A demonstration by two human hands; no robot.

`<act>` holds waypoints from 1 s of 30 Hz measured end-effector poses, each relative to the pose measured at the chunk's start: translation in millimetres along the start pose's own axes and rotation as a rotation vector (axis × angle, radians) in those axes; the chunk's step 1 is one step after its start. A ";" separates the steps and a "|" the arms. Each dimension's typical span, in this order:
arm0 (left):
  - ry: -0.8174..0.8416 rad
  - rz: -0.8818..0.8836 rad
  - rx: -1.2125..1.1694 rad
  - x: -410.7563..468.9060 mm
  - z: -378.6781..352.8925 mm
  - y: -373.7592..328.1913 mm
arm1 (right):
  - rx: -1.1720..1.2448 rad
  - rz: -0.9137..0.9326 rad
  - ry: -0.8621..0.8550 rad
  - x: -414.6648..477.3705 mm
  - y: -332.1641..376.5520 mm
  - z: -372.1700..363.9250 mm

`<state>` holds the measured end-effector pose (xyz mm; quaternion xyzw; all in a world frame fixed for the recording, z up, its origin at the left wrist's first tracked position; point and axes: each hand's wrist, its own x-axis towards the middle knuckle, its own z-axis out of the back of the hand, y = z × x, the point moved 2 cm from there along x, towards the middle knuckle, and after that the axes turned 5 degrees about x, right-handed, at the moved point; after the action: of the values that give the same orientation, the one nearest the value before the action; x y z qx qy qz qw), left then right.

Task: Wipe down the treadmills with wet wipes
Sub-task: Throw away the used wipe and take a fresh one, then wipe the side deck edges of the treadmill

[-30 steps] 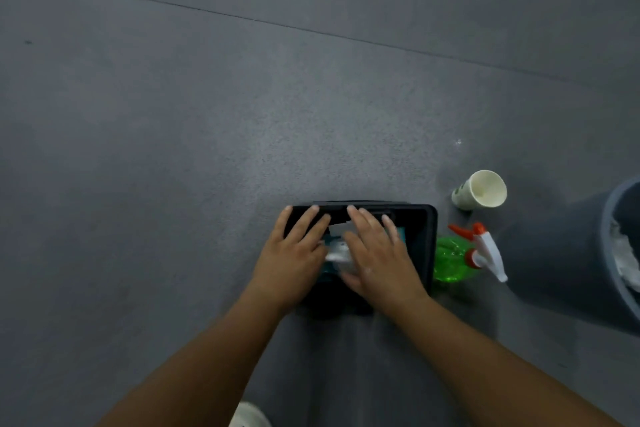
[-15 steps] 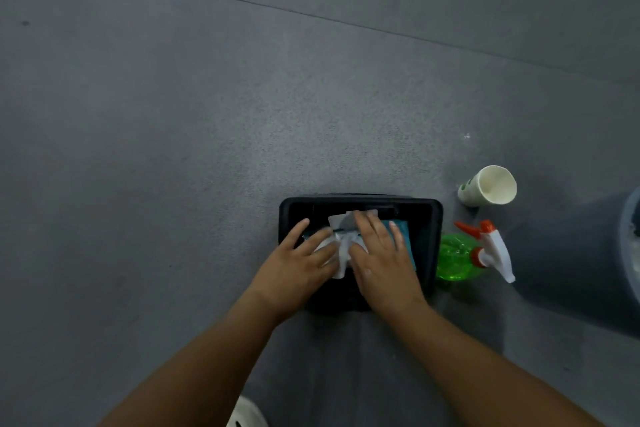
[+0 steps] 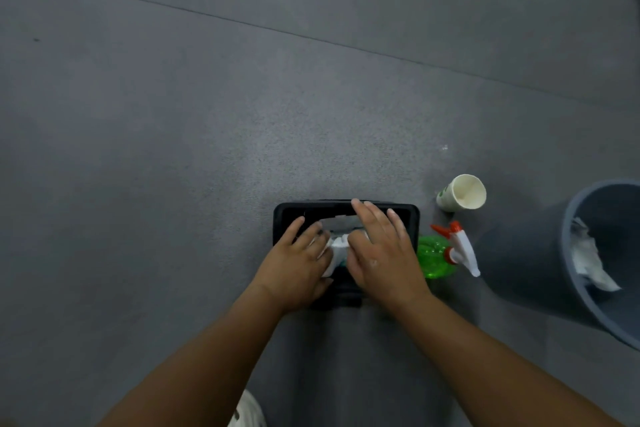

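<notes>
A black plastic caddy [image 3: 412, 218] stands on the grey floor, and both my hands are over it. My left hand [image 3: 298, 260] lies on the left part, and a crumpled white wet wipe [image 3: 337, 248] runs under its thumb and forefinger, which pinch it. My right hand [image 3: 381, 253] lies flat over the right part with straight fingers that reach the caddy's far rim. The wipe pack under my hands is almost wholly hidden. No treadmill is in view.
A green spray bottle [image 3: 433, 258] with a white and orange trigger stands against the caddy's right side. Behind it a paper cup [image 3: 462, 192] lies on its side. A grey waste bin [image 3: 540, 253] with used white wipes stands at the right edge. My shoe [image 3: 247, 409] shows below.
A white wipe has come up out of the pack between my hands. My right hand has slid forward to the caddy's far rim and now covers the teal pack.
</notes>
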<state>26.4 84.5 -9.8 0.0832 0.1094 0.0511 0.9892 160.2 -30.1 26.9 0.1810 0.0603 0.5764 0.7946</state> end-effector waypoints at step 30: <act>-0.417 -0.533 -0.143 -75.3 743.0 -87.9 | -0.277 -0.622 -0.488 -196.4 223.2 663.9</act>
<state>127.7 -124.8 705.3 -0.0094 -0.0809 -0.2194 0.9722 98.4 -298.9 700.1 0.1768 -0.1559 0.2519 0.9386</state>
